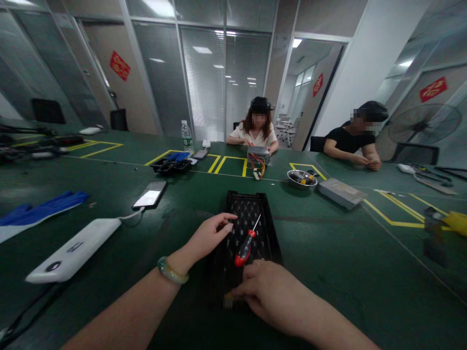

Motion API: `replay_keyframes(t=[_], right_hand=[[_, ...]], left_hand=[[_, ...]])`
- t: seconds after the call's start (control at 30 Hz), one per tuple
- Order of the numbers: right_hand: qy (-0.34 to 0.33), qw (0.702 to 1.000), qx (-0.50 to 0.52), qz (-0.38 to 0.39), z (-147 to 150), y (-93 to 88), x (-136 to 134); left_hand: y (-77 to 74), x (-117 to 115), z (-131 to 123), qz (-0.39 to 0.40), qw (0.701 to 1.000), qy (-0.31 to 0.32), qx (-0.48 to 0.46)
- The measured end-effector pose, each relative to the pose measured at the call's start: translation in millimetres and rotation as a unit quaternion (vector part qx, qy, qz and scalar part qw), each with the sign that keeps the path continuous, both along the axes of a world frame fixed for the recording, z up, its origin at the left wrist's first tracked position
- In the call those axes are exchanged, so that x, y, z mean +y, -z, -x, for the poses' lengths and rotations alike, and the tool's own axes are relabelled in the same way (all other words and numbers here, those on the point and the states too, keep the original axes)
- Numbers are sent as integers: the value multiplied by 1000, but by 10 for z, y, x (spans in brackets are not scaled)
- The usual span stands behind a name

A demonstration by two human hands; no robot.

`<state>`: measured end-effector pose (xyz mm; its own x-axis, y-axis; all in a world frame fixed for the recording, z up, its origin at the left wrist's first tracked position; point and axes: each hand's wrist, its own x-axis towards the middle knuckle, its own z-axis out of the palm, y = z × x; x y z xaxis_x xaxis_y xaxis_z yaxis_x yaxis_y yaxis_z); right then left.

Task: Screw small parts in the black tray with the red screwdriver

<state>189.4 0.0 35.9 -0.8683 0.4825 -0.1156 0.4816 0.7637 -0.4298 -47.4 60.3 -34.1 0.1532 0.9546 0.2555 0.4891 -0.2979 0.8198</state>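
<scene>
**Left hand (207,236) and right hand (272,296) over a black tray (251,201)**

The left hand lay open, fingers stretched out and holding nothing, its fingertips over the tray's left edge and a green bangle (172,270) on its wrist. The right hand was half curled over the tray's near end. A small brass-coloured piece (228,301) sat at its fingertips, but I could not tell whether the hand had hold of it. Between the hands, a red-handled screwdriver (245,248) lay in the tray, its handle just beside the right hand.

The tray sat near the near edge of a green table (328,272). To its left lay a white power bank (73,250), cabled to a phone (149,194), with blue gloves (44,209) at the table's left edge. Toward the far edge stood a steel bowl (301,179) and a silver box (341,193). A co-worker (257,131) at the far edge had both hands at a wired metal box (258,154); another (350,141) sat at the right.
</scene>
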Motion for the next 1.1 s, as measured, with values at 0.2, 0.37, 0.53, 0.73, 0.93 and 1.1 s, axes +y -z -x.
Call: replay_keyframes(t=[0.2, 0.37, 0.53, 0.73, 0.93, 1.1], right_hand=[[66, 994, 90, 1, -15, 108, 125], [182, 964, 100, -163, -32, 348, 420], [111, 969, 47, -217, -36, 494, 571], [104, 958, 21, -265, 10, 404, 506], [224, 916, 245, -224, -100, 317, 473], [342, 801, 461, -171, -244, 353, 486]], left_hand=[[22, 10, 9, -9, 1000, 2, 11], [24, 9, -1, -13, 1000, 2, 15], [21, 2, -22, -14, 1000, 5, 22], [10, -9, -25, -13, 1000, 6, 26], [36, 6, -11, -12, 1000, 2, 26], [69, 16, 6, -11, 1000, 2, 28]])
